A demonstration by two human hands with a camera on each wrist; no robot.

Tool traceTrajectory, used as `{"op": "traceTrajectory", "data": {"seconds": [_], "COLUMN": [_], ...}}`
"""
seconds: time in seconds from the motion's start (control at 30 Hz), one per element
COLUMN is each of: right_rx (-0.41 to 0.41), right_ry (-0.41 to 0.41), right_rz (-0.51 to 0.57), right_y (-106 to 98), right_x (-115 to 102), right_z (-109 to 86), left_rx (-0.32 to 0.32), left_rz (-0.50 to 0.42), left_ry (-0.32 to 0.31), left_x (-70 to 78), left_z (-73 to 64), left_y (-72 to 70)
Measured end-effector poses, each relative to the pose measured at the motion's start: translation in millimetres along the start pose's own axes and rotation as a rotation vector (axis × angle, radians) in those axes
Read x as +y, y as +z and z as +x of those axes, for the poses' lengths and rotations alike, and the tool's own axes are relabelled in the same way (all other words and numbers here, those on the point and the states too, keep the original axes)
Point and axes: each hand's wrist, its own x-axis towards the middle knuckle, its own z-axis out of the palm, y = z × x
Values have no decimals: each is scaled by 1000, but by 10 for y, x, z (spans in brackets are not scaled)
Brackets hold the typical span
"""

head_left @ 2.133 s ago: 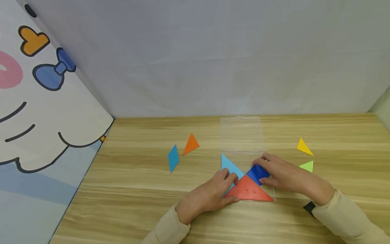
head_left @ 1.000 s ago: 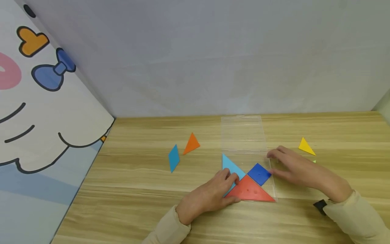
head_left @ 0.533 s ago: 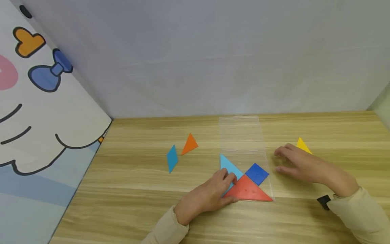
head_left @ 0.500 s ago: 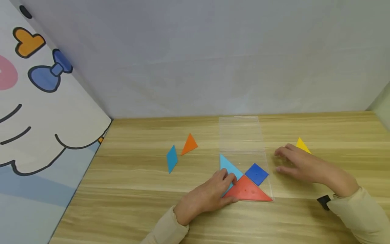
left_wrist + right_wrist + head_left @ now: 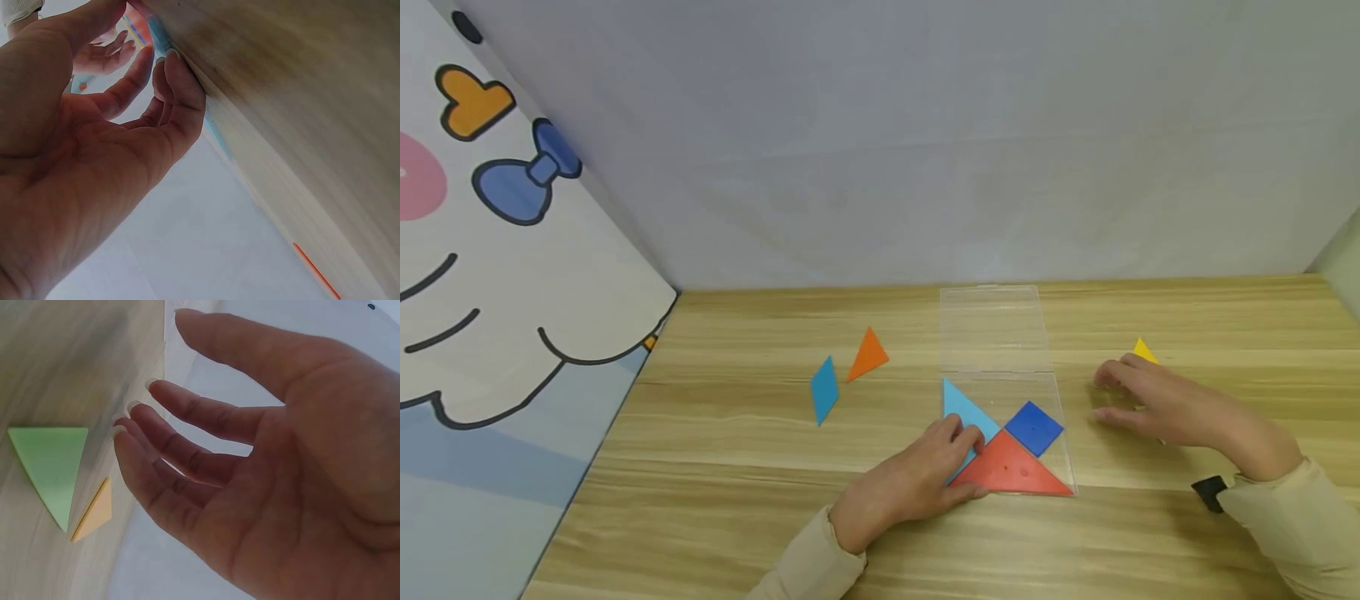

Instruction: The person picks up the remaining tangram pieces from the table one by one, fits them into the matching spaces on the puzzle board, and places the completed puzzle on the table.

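Note:
A clear plastic case (image 5: pixel 995 329) lies unfolded on the table. In its near half sit a large light-blue triangle (image 5: pixel 966 408), a large red triangle (image 5: pixel 1015 468) and a dark-blue square (image 5: pixel 1033 428), all tangram pieces. My left hand (image 5: pixel 917 471) rests its bent fingertips on the light-blue triangle, thumb along the red one's front edge. My right hand (image 5: pixel 1195 412) hovers right of the case, fingers loosely bent and holding nothing. Beyond it shows the tip of a yellow triangle (image 5: pixel 1141 348). A green triangle (image 5: pixel 53 472), in the right wrist view, is mostly hidden by that hand in the head view.
Left of the case lie an orange triangle (image 5: pixel 869 356) and a blue parallelogram (image 5: pixel 824 392). A small black object (image 5: pixel 1210 493) sits at the right cuff. A pale wall (image 5: pixel 962 167) stands behind the table, and a cartoon-printed panel (image 5: pixel 535 275) is at the left.
My right hand let go of the dark-blue square, leaving it in the case against the red triangle, and moved right over the green triangle. The left hand stayed in place.

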Motion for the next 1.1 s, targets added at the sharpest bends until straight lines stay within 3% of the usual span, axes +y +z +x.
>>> {"op": "traceTrajectory", "data": {"seconds": [0.3,0.7,1.1], "right_rx": [4,-14,20], "right_ry": [-12,109,140], "right_rz": [-33,-21,-80], "right_y": [-47,-65,-32], "right_x": [91,125,163], "right_z": [-44,-115,-195], "left_rx": [-3,-9,-8], "left_rz": [-9,2,-14], "left_ry": [3,3,1], "left_x": [-4,-7,-21], "left_z": [29,31,-6], "left_y": [2,7,8]}}
